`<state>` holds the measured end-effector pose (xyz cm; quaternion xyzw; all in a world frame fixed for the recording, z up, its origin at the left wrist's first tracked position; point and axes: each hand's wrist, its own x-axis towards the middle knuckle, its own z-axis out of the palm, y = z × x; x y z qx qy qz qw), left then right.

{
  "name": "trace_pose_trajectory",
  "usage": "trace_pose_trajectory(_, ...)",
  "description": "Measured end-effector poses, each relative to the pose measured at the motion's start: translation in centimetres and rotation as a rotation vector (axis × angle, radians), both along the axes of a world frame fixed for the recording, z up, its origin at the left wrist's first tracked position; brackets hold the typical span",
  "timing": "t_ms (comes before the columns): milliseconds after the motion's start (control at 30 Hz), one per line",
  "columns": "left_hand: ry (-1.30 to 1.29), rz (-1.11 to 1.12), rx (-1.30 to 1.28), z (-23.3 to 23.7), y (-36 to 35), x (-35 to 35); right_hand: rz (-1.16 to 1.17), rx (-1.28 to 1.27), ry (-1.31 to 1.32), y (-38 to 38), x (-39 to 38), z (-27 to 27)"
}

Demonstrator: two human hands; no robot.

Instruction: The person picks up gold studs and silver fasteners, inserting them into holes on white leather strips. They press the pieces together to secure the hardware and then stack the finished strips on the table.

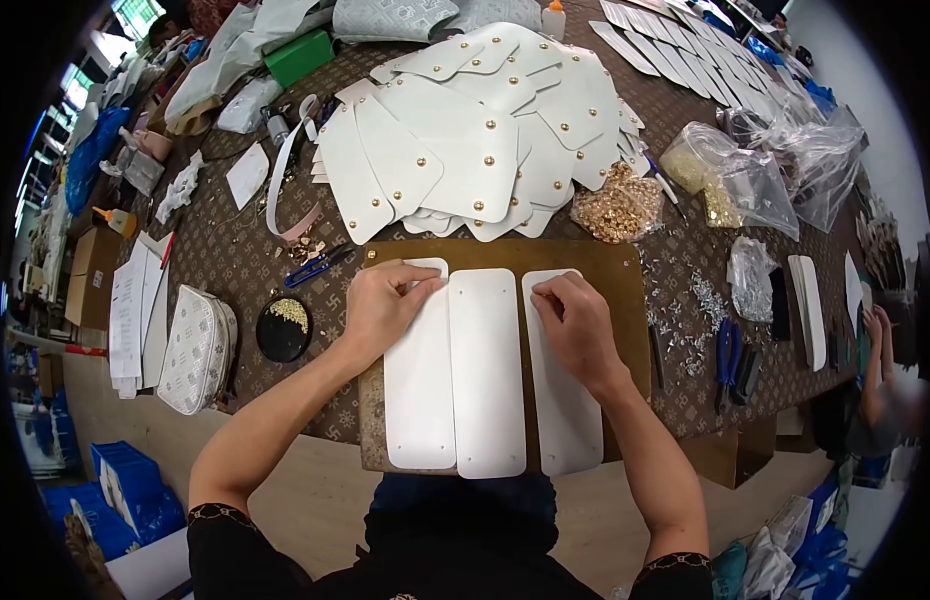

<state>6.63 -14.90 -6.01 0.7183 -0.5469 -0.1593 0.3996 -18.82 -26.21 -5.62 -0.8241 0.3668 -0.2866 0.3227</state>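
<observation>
Three long white pieces with rounded corners lie side by side on a brown board (pixel 505 254). My left hand (pixel 387 305) pinches the top edge of the left white piece (pixel 419 390). The middle white piece (pixel 488 380) has small holes near its corners and is touched by neither hand. At the top of the right white piece (pixel 568 420), my right hand (pixel 577 325) has its fingers pressed together on the edge. Beyond the board rises a big pile of white pieces with gold studs (pixel 465 130).
Gold studs in a bag (pixel 617 205) lie behind the board's right corner. Loose silver rivets (pixel 700 310) and blue pliers (pixel 727 350) are at the right. A black dish (pixel 283 342) and a patterned pouch (pixel 197 350) stand left. A co-worker's hands (pixel 878 335) show far right.
</observation>
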Motion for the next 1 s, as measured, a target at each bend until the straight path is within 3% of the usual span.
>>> trace_pose_trajectory(333, 0.044, -0.062, -0.036, -0.6, -0.2, 0.5, 0.024, -0.025, -0.006, -0.1, -0.1, 0.0)
trace_pose_trajectory(400, 0.176, 0.032, 0.219, 0.2, -0.7, 0.7, 0.039, 0.03, -0.002, -0.3, -0.4, 0.5)
trace_pose_trajectory(467, 0.176, 0.025, 0.287, 1.4, -1.3, 1.0, 0.056, 0.094, 0.006, -0.9, -0.8, 1.8)
trace_pose_trajectory(533, 0.185, 0.031, 0.36, 1.3, -1.7, 1.2, -0.068, 0.066, -0.063, -2.9, -1.4, 3.4)
trace_pose_trajectory(600, 0.248, 0.026, 0.372, 1.3, -2.2, 1.5, -0.146, -0.238, -0.025, -6.8, -2.3, 3.2)
trace_pose_trajectory(633, 0.245, 0.031, 0.362, 1.2, -2.3, 1.7, -0.141, -0.246, -0.029, -8.9, -2.5, 3.2)
trace_pose_trajectory(733, 0.255, -0.007, 0.395, 0.9, -2.7, 2.4, -0.145, -0.436, 0.145, -13.9, -2.9, 2.4)
trace_pose_trajectory(800, 0.308, -0.014, 0.403, 0.9, -2.6, 2.4, -0.154, -0.387, 0.678, -15.7, -2.9, 1.9)
trace_pose_trajectory(1000, 0.25, -0.008, 0.437, 2.0, -2.6, 2.1, -0.074, -0.35, 0.748, -14.6, -1.1, 2.5)
